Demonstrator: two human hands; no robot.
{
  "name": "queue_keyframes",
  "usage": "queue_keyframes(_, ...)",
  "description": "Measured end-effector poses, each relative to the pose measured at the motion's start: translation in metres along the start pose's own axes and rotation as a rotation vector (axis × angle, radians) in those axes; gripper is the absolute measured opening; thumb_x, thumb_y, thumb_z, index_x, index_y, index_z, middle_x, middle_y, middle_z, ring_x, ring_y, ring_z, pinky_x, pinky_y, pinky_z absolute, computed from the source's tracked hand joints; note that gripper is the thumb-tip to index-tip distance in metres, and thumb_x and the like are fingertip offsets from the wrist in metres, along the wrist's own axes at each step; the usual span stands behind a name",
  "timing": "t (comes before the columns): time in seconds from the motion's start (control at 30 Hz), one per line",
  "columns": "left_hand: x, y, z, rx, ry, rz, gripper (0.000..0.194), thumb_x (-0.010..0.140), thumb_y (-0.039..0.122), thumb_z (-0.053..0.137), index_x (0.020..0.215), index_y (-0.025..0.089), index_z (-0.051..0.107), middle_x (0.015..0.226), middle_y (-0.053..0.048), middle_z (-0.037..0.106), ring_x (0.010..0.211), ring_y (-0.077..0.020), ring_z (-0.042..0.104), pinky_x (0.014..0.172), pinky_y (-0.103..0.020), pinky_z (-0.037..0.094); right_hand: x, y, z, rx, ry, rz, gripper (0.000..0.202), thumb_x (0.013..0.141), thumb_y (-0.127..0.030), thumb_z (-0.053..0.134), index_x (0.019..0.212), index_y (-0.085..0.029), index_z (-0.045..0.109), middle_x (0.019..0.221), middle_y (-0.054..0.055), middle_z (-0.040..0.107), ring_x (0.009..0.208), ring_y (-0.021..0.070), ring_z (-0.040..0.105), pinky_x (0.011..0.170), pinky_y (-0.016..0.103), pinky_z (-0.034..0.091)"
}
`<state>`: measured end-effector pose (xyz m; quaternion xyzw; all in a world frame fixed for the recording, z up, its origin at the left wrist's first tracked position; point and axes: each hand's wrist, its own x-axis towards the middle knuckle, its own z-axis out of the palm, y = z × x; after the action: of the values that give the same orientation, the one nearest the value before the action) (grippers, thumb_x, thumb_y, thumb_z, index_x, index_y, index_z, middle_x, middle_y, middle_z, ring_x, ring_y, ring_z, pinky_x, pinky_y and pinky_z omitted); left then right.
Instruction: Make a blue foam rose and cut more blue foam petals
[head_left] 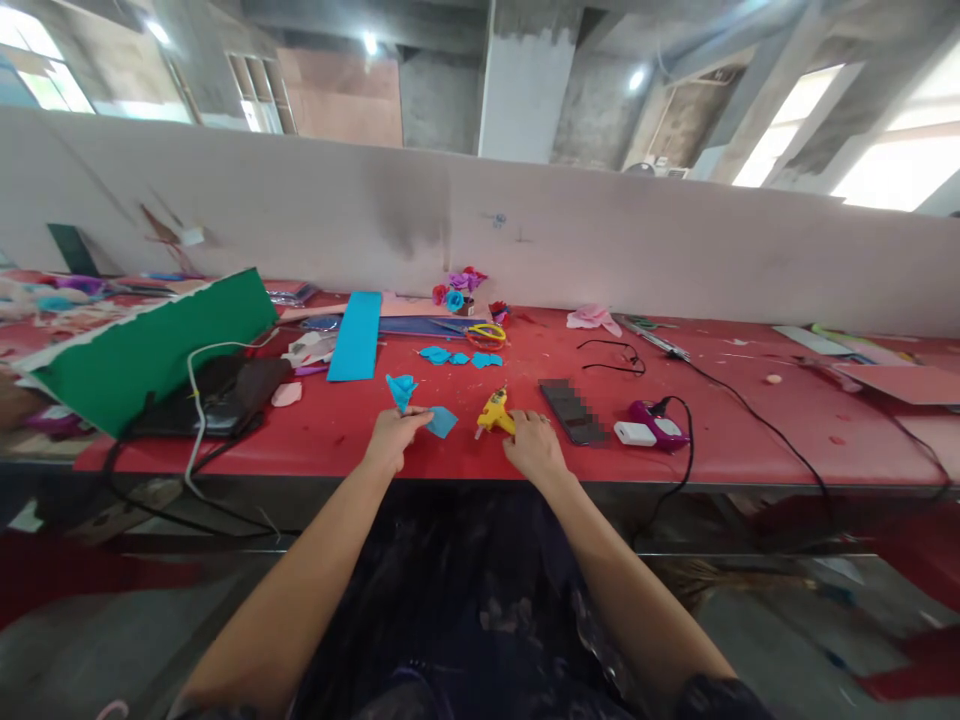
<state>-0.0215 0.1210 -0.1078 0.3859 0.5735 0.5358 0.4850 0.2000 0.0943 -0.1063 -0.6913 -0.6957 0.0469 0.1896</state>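
Observation:
My left hand (390, 440) is closed near the table's front edge, with a blue paper flower (402, 390) rising from its fingers. A flat blue paper petal (442, 422) sits at the thumb and fingertips of the same hand. To the right, my right hand (535, 443) is wrapped round the handle of a yellow glue gun (496, 412), whose nozzle points up and away from me. Several loose blue petals (459, 358) lie on the red tabletop beyond both hands.
A phone (574, 411) and a purple power socket (660, 427) with cables lie right of my right hand. Glasses (613, 357), yellow-handled scissors (486, 333), a blue strip (355, 337) and paper flowers (455, 299) are farther back. A green board (165, 350) leans at left.

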Motion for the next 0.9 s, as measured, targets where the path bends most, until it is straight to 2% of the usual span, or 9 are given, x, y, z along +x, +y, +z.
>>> queue_keyframes(0.17, 0.015, -0.003, 0.007, 0.084, -0.002, 0.055, 0.011, 0.054, 0.018, 0.078, 0.056, 0.017, 0.066, 0.049, 0.000, 0.057, 0.049, -0.0105, 0.047, 0.051, -0.024, 0.036, 0.013, -0.002, 0.002, -0.077, -0.045, -0.006, 0.054, 0.072, -0.018, 0.059, 0.125, -0.016, 0.052, 0.117, 0.018, 0.058, 0.100, 0.0314, 0.058, 0.084, 0.041, 0.043)
queue_keyframes(0.3, 0.024, -0.012, 0.009, 0.172, 0.008, 0.087, 0.010, 0.056, 0.014, 0.075, 0.054, 0.018, 0.065, 0.057, -0.002, 0.063, 0.061, -0.0150, 0.057, 0.063, -0.027, 0.044, 0.021, -0.005, 0.002, -0.056, -0.079, -0.015, 0.046, 0.071, -0.020, 0.062, 0.116, -0.017, 0.058, 0.121, 0.020, 0.053, 0.096, 0.0325, 0.060, 0.080, 0.043, 0.045)
queue_keyframes(0.43, 0.029, -0.021, 0.009, 0.260, 0.031, 0.104, 0.009, 0.058, 0.015, 0.074, 0.056, 0.019, 0.067, 0.060, -0.003, 0.065, 0.068, -0.0187, 0.061, 0.070, -0.030, 0.045, 0.029, -0.006, 0.002, 0.022, -0.079, -0.020, 0.045, 0.069, -0.016, 0.063, 0.114, -0.019, 0.059, 0.124, 0.020, 0.052, 0.094, 0.0327, 0.061, 0.075, 0.042, 0.045)
queue_keyframes(0.53, 0.029, -0.024, 0.010, 0.328, 0.049, 0.120, 0.013, 0.057, 0.016, 0.077, 0.054, 0.020, 0.066, 0.060, -0.005, 0.064, 0.071, -0.0216, 0.062, 0.073, -0.032, 0.043, 0.030, -0.005, -0.003, 0.132, -0.086, -0.036, 0.033, 0.075, -0.022, 0.061, 0.108, -0.016, 0.060, 0.106, 0.018, 0.062, 0.092, 0.0324, 0.062, 0.073, 0.039, 0.045)
queue_keyframes(0.6, 0.028, -0.024, 0.010, 0.363, 0.056, 0.126, 0.014, 0.057, 0.016, 0.078, 0.053, 0.020, 0.065, 0.061, -0.006, 0.064, 0.072, -0.0228, 0.062, 0.073, -0.033, 0.042, 0.024, -0.004, -0.009, 0.236, -0.121, -0.048, 0.026, 0.082, -0.036, 0.057, 0.099, -0.016, 0.062, 0.087, 0.013, 0.066, 0.082, 0.0284, 0.064, 0.068, 0.035, 0.045)
queue_keyframes(0.67, 0.028, -0.024, 0.011, 0.389, 0.056, 0.130, 0.014, 0.058, 0.015, 0.077, 0.053, 0.020, 0.064, 0.061, -0.006, 0.064, 0.072, -0.0231, 0.062, 0.073, -0.033, 0.042, 0.015, -0.006, -0.015, 0.353, -0.200, -0.068, 0.036, 0.086, -0.051, 0.050, 0.085, -0.018, 0.064, 0.065, 0.006, 0.064, 0.063, 0.0220, 0.063, 0.058, 0.030, 0.045)
queue_keyframes(0.73, 0.027, -0.024, 0.012, 0.412, 0.051, 0.134, 0.014, 0.059, 0.015, 0.077, 0.054, 0.020, 0.064, 0.061, -0.006, 0.064, 0.073, -0.0230, 0.062, 0.073, -0.033, 0.042, 0.006, -0.010, -0.017, 0.458, -0.287, -0.085, 0.045, 0.085, -0.059, 0.046, 0.074, -0.019, 0.062, 0.050, 0.001, 0.056, 0.047, 0.0166, 0.056, 0.049, 0.027, 0.042)
queue_keyframes(0.9, 0.026, -0.021, 0.012, 0.470, 0.038, 0.137, 0.014, 0.062, 0.016, 0.075, 0.053, 0.020, 0.064, 0.058, -0.005, 0.064, 0.072, -0.0223, 0.061, 0.073, -0.032, 0.042, -0.003, -0.019, -0.013, 0.604, -0.342, -0.078, 0.043, 0.081, -0.061, 0.051, 0.064, -0.021, 0.055, 0.041, -0.003, 0.050, 0.037, 0.0130, 0.048, 0.041, 0.024, 0.037)
